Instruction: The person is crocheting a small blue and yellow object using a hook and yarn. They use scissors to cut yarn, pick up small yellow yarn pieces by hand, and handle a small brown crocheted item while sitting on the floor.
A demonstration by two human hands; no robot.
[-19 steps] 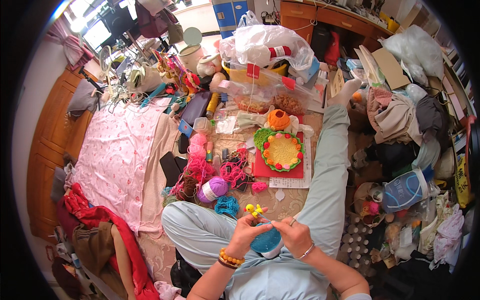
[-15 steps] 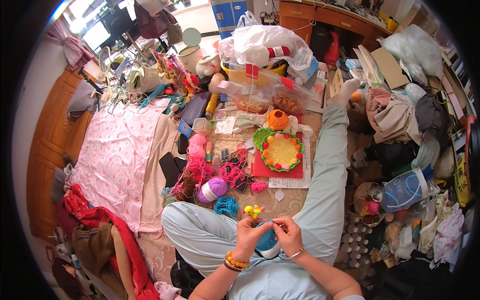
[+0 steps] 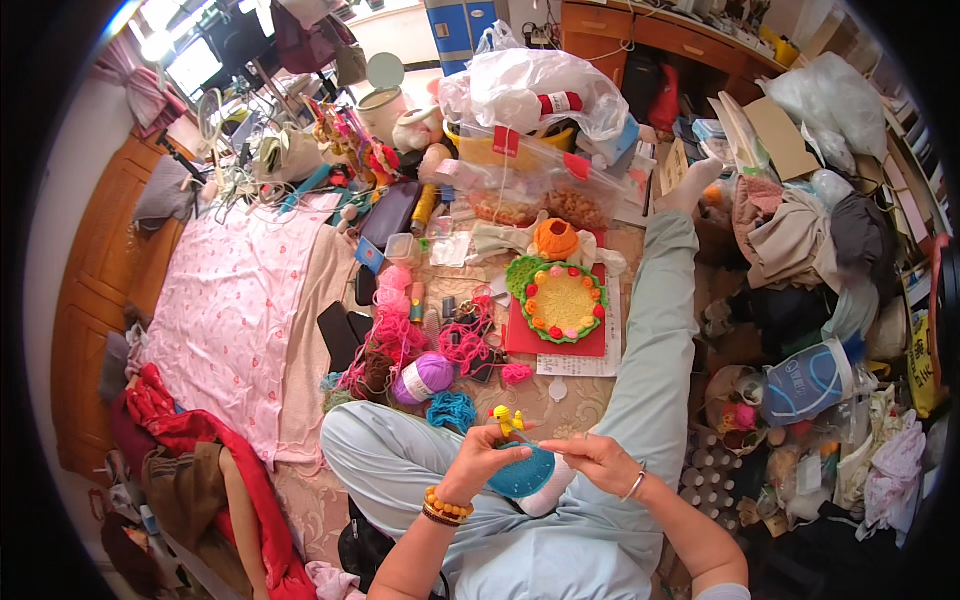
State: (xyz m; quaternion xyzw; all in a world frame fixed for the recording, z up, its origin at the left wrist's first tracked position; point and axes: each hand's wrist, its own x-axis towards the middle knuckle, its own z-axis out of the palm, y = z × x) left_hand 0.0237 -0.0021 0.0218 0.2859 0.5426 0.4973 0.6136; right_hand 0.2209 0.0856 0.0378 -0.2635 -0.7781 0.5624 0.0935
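My left hand [image 3: 478, 468] is closed on the edge of a round teal-blue crochet piece [image 3: 525, 475], which lies low over my lap. A small yellow duck figure [image 3: 507, 420] with an orange beak rises just above the left fingers; how it is held there is hidden. To the right, my right hand [image 3: 598, 462] is pinched, fingertips close to the piece's upper right edge. Whatever thin thing it grips is too small to make out. Beyond my folded leg sit a teal yarn ball [image 3: 453, 410] and a purple yarn ball [image 3: 424, 379].
Pink and brown yarn tangles [image 3: 398, 335] lie ahead. A yellow crochet piece with a flowered green rim [image 3: 563, 303] rests on a red folder [image 3: 590, 347]. My stretched leg [image 3: 655, 330] runs along the right, with plastic bottles [image 3: 710, 490] and piled clothes [image 3: 815, 240] beyond it.
My right hand has drawn away to the right from the left. More of the blue crochet piece now shows, spread flatter. The duck figure has shifted slightly.
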